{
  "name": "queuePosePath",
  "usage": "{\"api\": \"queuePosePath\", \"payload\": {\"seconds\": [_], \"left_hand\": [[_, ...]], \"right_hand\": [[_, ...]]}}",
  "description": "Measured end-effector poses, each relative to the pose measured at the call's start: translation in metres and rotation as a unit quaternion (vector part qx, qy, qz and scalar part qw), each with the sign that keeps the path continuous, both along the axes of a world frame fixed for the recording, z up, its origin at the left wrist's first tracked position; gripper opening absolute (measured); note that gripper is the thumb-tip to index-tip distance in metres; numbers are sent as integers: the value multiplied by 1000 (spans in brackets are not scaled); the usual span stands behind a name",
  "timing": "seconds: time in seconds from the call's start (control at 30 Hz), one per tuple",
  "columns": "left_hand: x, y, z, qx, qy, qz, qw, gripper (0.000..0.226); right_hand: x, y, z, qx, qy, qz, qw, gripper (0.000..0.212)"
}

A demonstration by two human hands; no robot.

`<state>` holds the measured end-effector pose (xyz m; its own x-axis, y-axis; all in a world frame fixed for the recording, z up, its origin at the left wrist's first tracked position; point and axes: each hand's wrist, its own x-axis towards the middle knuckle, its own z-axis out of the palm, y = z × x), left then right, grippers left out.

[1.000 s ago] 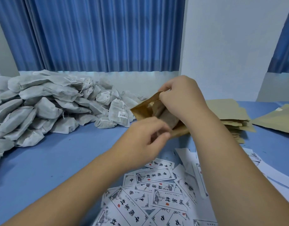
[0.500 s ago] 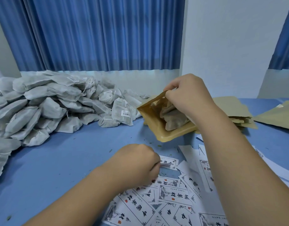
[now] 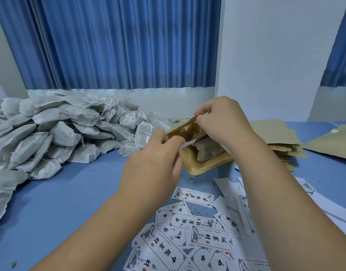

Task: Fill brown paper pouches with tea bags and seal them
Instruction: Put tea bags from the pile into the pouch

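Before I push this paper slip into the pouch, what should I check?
1. Mouth open: ok, the right hand holds up the top edge of the brown paper pouch.
2. Contents: ok, tea bags show inside; how many, cannot tell.
3. Grip on slip: ok, the left hand pinches the white slip at the mouth.
4. Slip's printed side: cannot tell.
5. Seal: not ok, not yet done.
6. Next pouch ready: ok, the stack of empty pouches lies behind the right forearm.

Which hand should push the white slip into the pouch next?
Left. The left hand pinches the white slip right at the pouch mouth, while the right hand is busy holding that mouth open.
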<state>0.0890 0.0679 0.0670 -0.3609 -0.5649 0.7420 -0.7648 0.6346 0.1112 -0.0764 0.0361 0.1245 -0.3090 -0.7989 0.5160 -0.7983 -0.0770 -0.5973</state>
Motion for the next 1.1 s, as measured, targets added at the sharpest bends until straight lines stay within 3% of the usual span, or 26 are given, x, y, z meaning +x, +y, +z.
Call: {"api": "queuePosePath", "payload": {"seconds": [0.1, 0.2, 0.37, 0.57, 0.67, 0.77, 0.83, 0.97, 1.1], "left_hand": [[-7, -1, 1, -20, -33, -9, 999, 15], [-9, -11, 6, -71, -96, 11, 993, 23], [-6, -25, 18, -206, -267, -5, 941, 25], [-28, -23, 33, -150, -476, 22, 866, 21], [-52, -33, 24, -43, -520, 61, 851, 20], [-68, -37, 23, -41, -574, 98, 812, 20], [-72, -43, 23, -23, -576, 95, 812, 22], [-67, -51, 19, 50, -494, 43, 867, 31], [-64, -54, 17, 28, -477, 40, 877, 21]], "right_hand": [[2, 1, 0, 3, 9, 3, 1000, 22], [4, 3, 1, 10, 14, 6, 1000, 22], [2, 3, 1, 5, 13, 9, 1000, 23], [1, 2, 1, -2, 17, 9, 1000, 23], [1, 2, 0, -8, 13, 14, 1000, 23], [-1, 2, 2, -14, 5, 17, 1000, 23], [-2, 2, 2, -12, 3, 17, 1000, 22], [-4, 2, 4, -10, -4, 20, 1000, 23], [-3, 2, 3, -15, 0, 24, 1000, 24]]}}
